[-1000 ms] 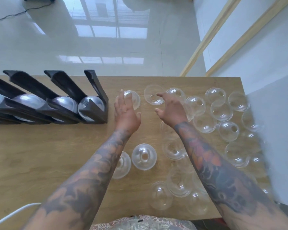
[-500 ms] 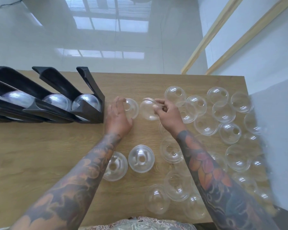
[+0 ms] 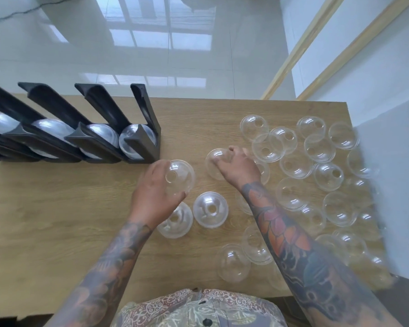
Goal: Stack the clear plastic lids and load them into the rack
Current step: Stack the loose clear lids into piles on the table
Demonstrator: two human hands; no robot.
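Note:
Each hand holds one clear dome lid just above the wooden table. My left hand grips a dome lid whose hole faces up. My right hand grips another dome lid by its right side. Two single lids rest below my left hand. Several more loose lids cover the right half of the table. The black rack stands at the left, with stacked lids in its channels.
The table's right edge runs close to the outermost lids, next to a white wall. Behind the table lies a glossy tiled floor. Bare wood lies in front of the rack at the left.
Both hands closed on lids at the far middle of the table and drew them nearer to me. The left hand's lid has come off the table and sits lower in view.

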